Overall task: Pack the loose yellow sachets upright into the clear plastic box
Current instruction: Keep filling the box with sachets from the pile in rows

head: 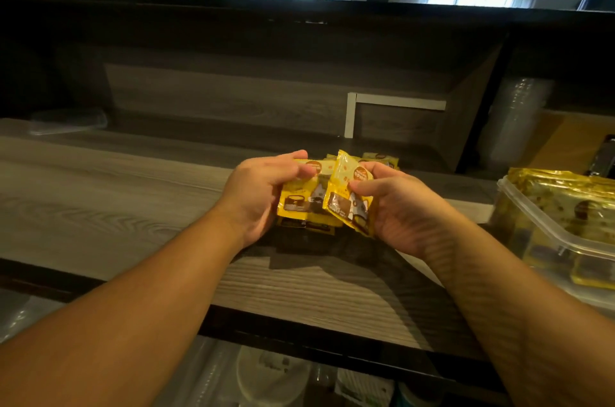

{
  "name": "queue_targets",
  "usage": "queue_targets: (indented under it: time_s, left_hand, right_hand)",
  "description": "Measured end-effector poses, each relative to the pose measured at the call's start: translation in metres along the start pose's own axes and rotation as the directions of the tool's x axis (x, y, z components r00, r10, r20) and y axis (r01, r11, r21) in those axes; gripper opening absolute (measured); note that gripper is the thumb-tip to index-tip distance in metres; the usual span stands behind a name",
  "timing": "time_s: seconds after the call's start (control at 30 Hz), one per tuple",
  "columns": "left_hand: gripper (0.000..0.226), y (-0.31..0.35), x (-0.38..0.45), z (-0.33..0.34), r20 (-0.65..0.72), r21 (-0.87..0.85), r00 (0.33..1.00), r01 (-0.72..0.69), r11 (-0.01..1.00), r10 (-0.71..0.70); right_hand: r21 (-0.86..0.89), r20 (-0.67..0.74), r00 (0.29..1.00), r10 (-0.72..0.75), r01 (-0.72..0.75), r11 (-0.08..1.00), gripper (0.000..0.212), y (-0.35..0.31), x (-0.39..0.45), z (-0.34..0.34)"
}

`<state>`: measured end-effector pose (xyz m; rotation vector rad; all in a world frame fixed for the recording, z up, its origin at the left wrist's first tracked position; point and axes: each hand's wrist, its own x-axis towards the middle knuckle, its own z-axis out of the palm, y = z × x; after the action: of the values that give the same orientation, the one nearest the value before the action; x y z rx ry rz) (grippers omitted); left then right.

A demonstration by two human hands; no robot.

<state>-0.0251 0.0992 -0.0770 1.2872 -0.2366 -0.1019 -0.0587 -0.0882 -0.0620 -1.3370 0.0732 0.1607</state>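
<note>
Both hands gather yellow sachets above the tabletop (100,207), near its middle. The left hand (263,193) has its fingers clenched around a small stack of sachets (301,198); the right hand (404,210) pinches a single sachet (349,203) between thumb and fingers, tilted and overlapping the stack. More loose sachets (379,158) lie just beyond the hands. The clear plastic box (545,226) stands at the right edge, well apart from the hands, already holding sachets.

Likely risk: the film looks glossy and slippery, so an uneven stack could fan out or slide free during the carry to the box. The packets appear flat, soft and crinkled, with sealed edges; they would probably slump rather than stand unless pressed against their neighbours. The box appears rigid and translucent, with a raised rim that could catch a corner.
</note>
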Motion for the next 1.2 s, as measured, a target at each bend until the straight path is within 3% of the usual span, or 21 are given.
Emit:
queue_targets:
  time_s: [0.1, 0.2, 0.4, 0.57, 0.73, 0.93, 1.07, 1.2]
  left_hand:
    - [0.045, -0.002, 0.001, -0.003, 0.02, 0.161, 0.998, -0.062, 0.985, 0.06]
    - [0.056, -0.001, -0.001, -0.001, 0.023, 0.153, 0.998, -0.059, 0.987, 0.056]
    - [0.035, 0.004, -0.009, 0.017, -0.018, 0.254, 0.997, -0.073, 0.965, 0.08]
    - [0.022, 0.019, -0.018, 0.051, -0.075, 0.475, 0.976, -0.143, 0.868, 0.202]
    - [0.019, 0.033, -0.024, 0.108, -0.076, 0.461, 0.973, -0.161, 0.873, 0.219]
    - [0.023, 0.045, -0.039, 0.197, 0.044, 0.355, 0.992, -0.129, 0.926, 0.122]
    - [0.017, 0.038, -0.046, 0.253, 0.166, 0.444, 0.979, -0.18, 0.878, 0.117]
    - [0.017, 0.025, -0.046, 0.294, 0.31, 0.56, 0.942, -0.288, 0.777, 0.126]
  right_hand:
    - [-0.027, 0.002, 1.0, -0.013, 0.013, 1.0, 0.029, 0.001, 0.001, 0.001]
    - [-0.068, -0.019, 0.996, -0.082, 0.08, 0.994, 0.026, 0.002, 0.0, 0.004]
    - [-0.372, -0.207, 0.905, -0.371, 0.277, 0.886, 0.02, 0.006, -0.006, 0.008]
    - [-0.582, -0.203, 0.822, -0.531, 0.335, 0.741, 0.024, -0.013, -0.026, 0.002]
    - [-0.696, -0.2, 0.734, -0.649, 0.359, 0.621, 0.024, -0.049, -0.069, -0.038]
    - [-0.748, -0.3, 0.655, -0.693, 0.29, 0.597, 0.024, -0.085, -0.126, -0.112]
    - [-0.721, -0.412, 0.591, -0.694, 0.255, 0.645, 0.021, -0.099, -0.166, -0.16]
    - [-0.66, -0.472, 0.581, -0.663, 0.267, 0.703, 0.022, -0.104, -0.193, -0.197]
